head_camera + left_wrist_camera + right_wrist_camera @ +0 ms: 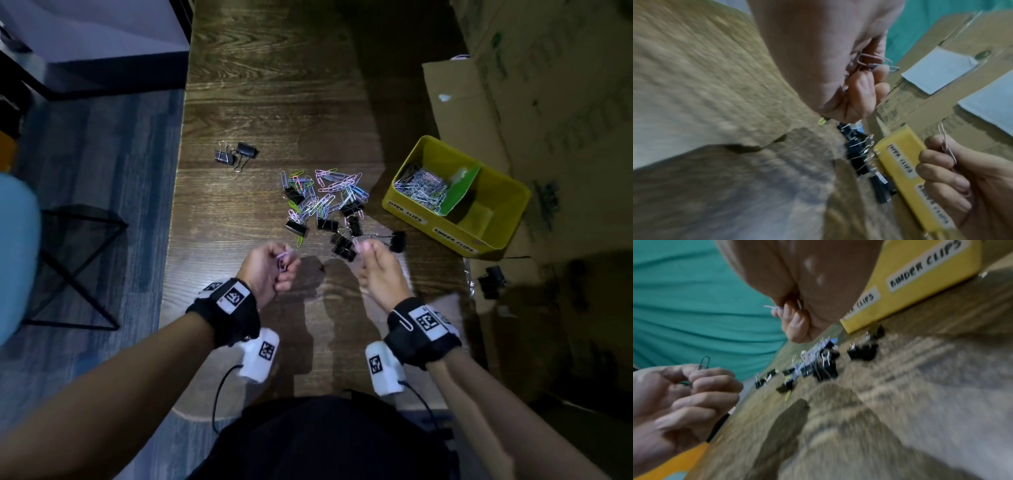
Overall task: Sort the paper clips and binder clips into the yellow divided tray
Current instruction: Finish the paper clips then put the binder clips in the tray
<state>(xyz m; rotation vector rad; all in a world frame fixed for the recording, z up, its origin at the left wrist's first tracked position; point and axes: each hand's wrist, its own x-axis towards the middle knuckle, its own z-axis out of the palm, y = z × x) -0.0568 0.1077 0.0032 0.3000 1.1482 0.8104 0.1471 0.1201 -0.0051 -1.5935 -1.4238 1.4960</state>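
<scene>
The yellow divided tray [442,219] is sitting near the right edge of the worktop [274,85], its long axis running from the far left toward the near right. Two white labels are showing on its near wall: the right wrist view is giving "BINDER CLIPS" [925,266] clearly, while the other label [404,209] is reading as "PAPER CLIPS" in the head view, partly hidden elsewhere. The compartment behind the paper-clip label is holding a heap of paper clips [423,186]; a green divider [460,190] is standing tilted beside them.

In the middle of the worktop a mixed pile of coloured paper clips and black binder clips [325,202] is lying in no common direction. Two more binder clips [236,154] are lying apart toward the left edge.

Both hands are hovering above the near part of the worktop, apart from each other. The left hand [270,270] is curling its fingers round several paper clips [873,62], their ends sticking out past the fingertips. The right hand [376,270] is pinching a paper clip [946,144], which is standing roughly upright in the left wrist view. Cardboard boxes [513,85] are standing beyond the right edge.
</scene>
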